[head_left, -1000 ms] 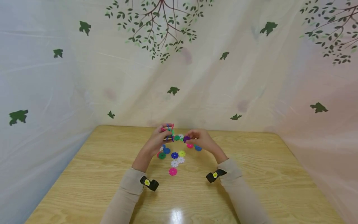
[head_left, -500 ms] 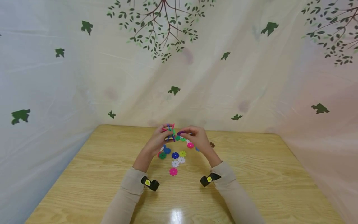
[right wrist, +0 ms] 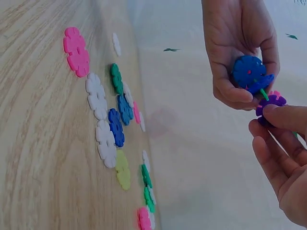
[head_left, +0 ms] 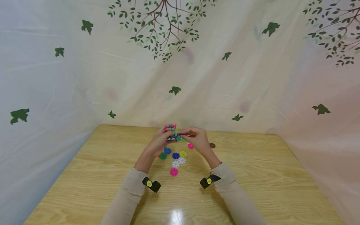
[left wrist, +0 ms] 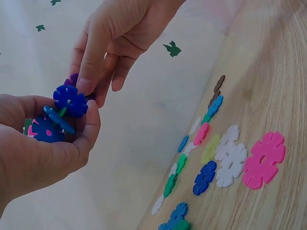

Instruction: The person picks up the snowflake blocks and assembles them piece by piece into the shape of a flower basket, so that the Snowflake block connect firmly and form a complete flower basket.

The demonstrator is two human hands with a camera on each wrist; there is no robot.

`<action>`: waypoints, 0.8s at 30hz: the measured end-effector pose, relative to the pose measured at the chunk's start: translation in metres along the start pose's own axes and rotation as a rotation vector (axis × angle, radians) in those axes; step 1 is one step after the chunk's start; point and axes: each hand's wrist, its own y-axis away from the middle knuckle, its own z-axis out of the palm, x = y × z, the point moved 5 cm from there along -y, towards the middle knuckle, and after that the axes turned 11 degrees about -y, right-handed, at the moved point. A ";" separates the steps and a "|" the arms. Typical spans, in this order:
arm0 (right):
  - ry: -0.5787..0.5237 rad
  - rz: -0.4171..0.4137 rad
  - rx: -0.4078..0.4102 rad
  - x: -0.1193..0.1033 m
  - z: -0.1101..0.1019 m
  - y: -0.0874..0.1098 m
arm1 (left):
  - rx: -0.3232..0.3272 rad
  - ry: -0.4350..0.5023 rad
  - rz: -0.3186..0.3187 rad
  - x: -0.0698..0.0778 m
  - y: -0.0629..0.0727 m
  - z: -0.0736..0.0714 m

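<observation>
Raised over the far part of the table, my left hand [head_left: 155,143] holds a cluster of interlocked plastic snowflake discs [head_left: 175,132]. In the left wrist view the cluster shows blue discs [left wrist: 70,100], with bits of green and pink, between curled fingers and thumb. My right hand [head_left: 199,140] pinches a purple snowflake disc [right wrist: 269,107] between thumb and fingers. That disc meets the cluster's right side, close to a green disc's edge seen in the right wrist view. The left palm and fingers hide part of the cluster.
Loose snowflake discs lie below the hands on the wooden table [head_left: 253,187]: a pink disc [head_left: 173,172], white discs [head_left: 175,164], a yellow disc [head_left: 183,153], a dark blue disc [head_left: 175,155] and a green disc [head_left: 162,156]. A brown disc [head_left: 212,145] lies right. A printed cloth [head_left: 135,78] hangs behind.
My right hand has lifted the purple disc from near the loose discs and carried it left to the cluster. The left hand stays nearly still with the cluster.
</observation>
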 end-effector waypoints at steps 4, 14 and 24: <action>0.009 -0.019 0.009 -0.001 0.003 0.001 | 0.005 0.008 0.000 -0.001 -0.001 0.002; -0.002 -0.120 0.035 -0.035 0.008 0.009 | -0.017 0.028 0.017 0.003 0.001 0.008; 0.076 -0.165 0.017 -0.029 0.007 0.009 | -0.054 0.030 0.022 0.000 0.001 0.013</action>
